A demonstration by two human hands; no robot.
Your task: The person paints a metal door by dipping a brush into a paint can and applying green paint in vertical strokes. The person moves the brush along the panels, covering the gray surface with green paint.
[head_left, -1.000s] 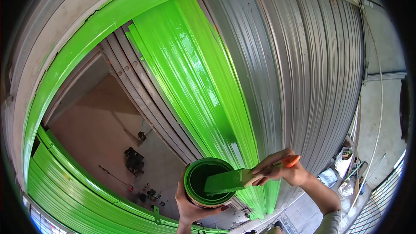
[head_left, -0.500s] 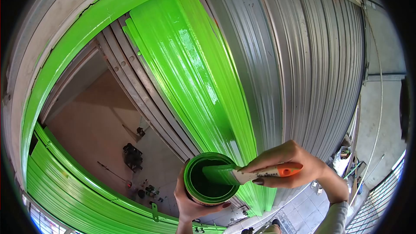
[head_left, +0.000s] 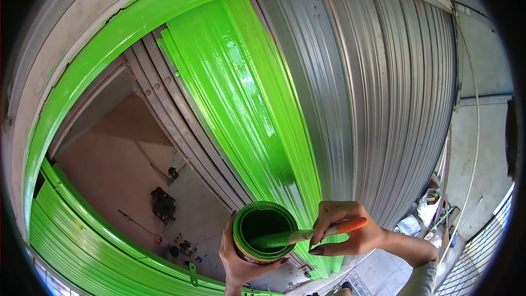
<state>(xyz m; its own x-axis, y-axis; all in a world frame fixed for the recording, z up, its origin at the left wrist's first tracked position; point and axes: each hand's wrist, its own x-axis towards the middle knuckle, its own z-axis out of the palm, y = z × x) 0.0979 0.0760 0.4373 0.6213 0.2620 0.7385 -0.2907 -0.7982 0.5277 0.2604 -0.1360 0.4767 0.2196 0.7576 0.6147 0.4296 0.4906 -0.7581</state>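
My left hand (head_left: pixel 241 267) is cupping the can (head_left: pixel 238 233), fingers curled; my right hand (head_left: pixel 359 241) is pinching the brush (head_left: pixel 298 236), its green end slanting into the can beyond the fingertips. From afar, I'm probably loading it; lifting is calling for steadiness.

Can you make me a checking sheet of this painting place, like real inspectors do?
Surface: ribbed metal door, partly bright green, partly grey.
Job's things: paint can, green inside; brush, green end at the can's mouth.
Clutter: bags, lower right.
Hands: left hand holds the can; right hand grips the brush handle.
Cables: pale line hanging at right; cable or rope, can't tell.
Surroundings: tiled floor; grille, lower right.
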